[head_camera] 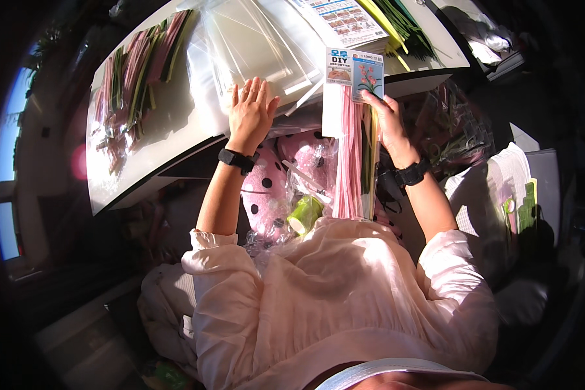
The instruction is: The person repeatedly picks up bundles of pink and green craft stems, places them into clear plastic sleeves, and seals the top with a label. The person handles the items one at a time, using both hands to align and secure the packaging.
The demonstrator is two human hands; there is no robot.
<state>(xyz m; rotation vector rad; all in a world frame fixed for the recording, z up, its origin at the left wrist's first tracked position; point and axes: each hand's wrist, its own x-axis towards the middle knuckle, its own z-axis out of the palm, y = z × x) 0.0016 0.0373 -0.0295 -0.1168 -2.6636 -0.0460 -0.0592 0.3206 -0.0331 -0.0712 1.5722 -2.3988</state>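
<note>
My right hand (392, 124) grips a clear packet by its top, thumb over the printed header card (340, 68), which bears writing and a flower picture. Long pink chenille stems (348, 170) hang down inside it, beside darker green and yellowish ones (369, 161). A blank white strip (331, 112) shows along the packet's left side. At the near edge of the white table (170, 117), my left hand (251, 117) lies palm down on a pile of clear plastic bags (243, 44), fingers slightly apart and holding nothing.
Bagged pink and green stem bundles (136, 73) lie at the table's left. Printed cards (353, 24) are stacked at back right, beside loose green stems (399, 24). A green tape roll (304, 214) and plastic scraps rest over pink dotted fabric (261, 190) on my lap.
</note>
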